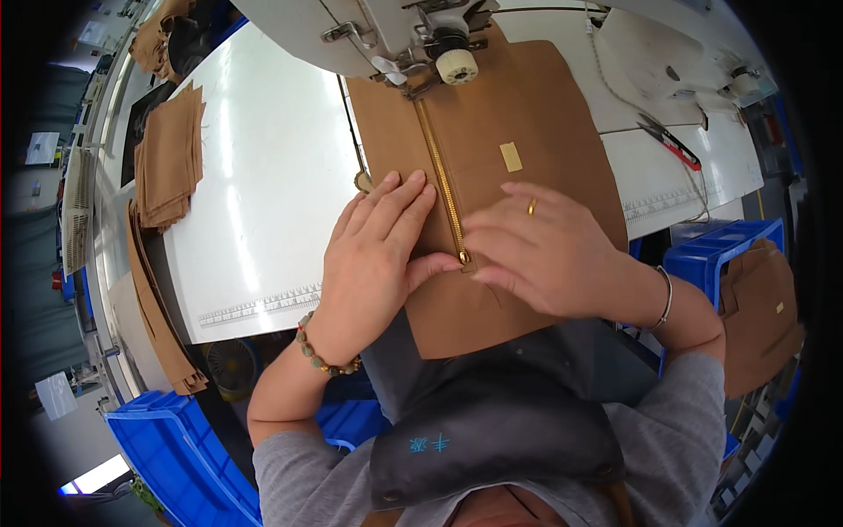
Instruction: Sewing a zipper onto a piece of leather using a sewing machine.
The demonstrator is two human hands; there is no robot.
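A brown leather-like panel (562, 114) lies on the white sewing table, its near edge hanging toward my lap. Set into it is a gold-toothed zipper (444, 180), running from below the sewing machine head (351, 35) to a metal slider (464, 256) at the near end. My left hand (373, 246) rests flat left of the zipper, fingers stretched, thumb tip by the slider. To the right, my right hand (549, 250) is bent over the panel, its thumb and forefinger apart near the slider. A small yellowish patch (511, 156) sits on the panel's right part.
Brown cut pieces (171, 158) are stacked at the left of the table, with long strips (158, 307) along its edge. Red-handled snips (672, 145) lie at the right. Blue crates (180, 457) stand low left and right; brown panels (760, 316) hang over the right one.
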